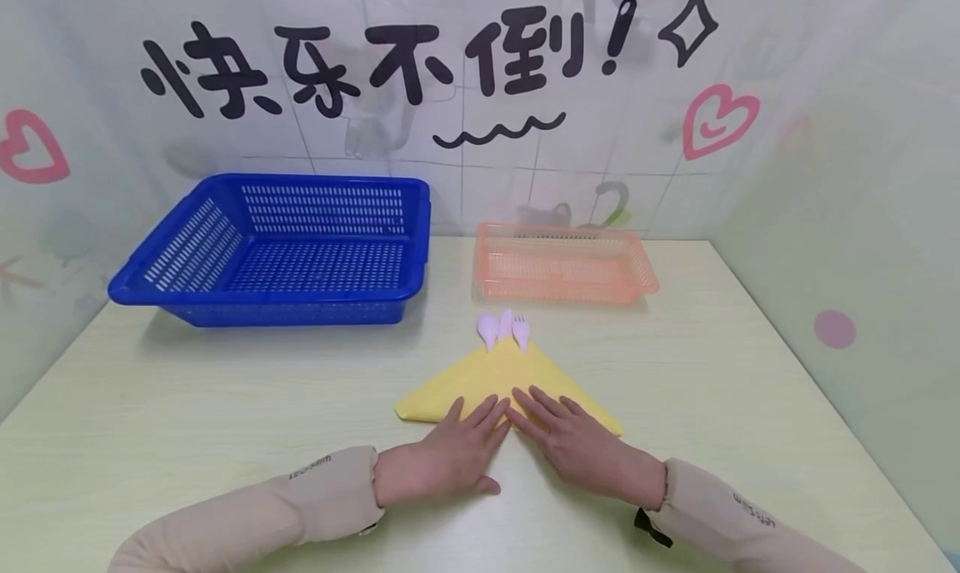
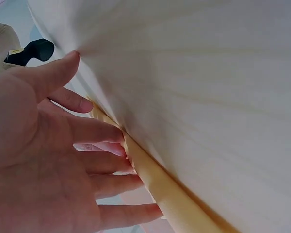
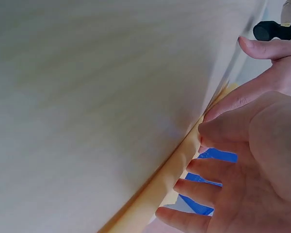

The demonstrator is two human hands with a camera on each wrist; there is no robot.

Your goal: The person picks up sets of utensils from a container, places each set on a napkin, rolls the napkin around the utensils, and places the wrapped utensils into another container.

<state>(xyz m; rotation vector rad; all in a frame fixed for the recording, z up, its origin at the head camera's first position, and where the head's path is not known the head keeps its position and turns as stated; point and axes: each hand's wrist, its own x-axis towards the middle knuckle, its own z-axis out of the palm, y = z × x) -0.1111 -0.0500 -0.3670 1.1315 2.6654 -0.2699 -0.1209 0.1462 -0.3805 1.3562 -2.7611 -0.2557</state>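
the surface (image 1: 225, 406) is pale wood-grain laminate, smooth with a soft sheen. the yellow napkin (image 1: 487, 377) looks like matt, soft paper or cloth. the blue basket (image 1: 150, 286) and orange basket (image 1: 645, 286) are perforated glossy plastic; the pink cutlery (image 1: 504, 329) is smooth plastic.

Handles of the three pale cutlery pieces (image 1: 504, 330) hidden under the folded yellow napkin (image 1: 487, 377); only the heads showing, too small to tell whether the middle one is a knife. Near edge of the napkin covered by the left hand (image 1: 442, 460) and right hand (image 1: 581, 448). Both forearms cut off by the bottom edge of the head view. In both wrist views, worktop (image 2: 208, 97) blurred, napkin seen only as an edge-on strip, palms cropped.
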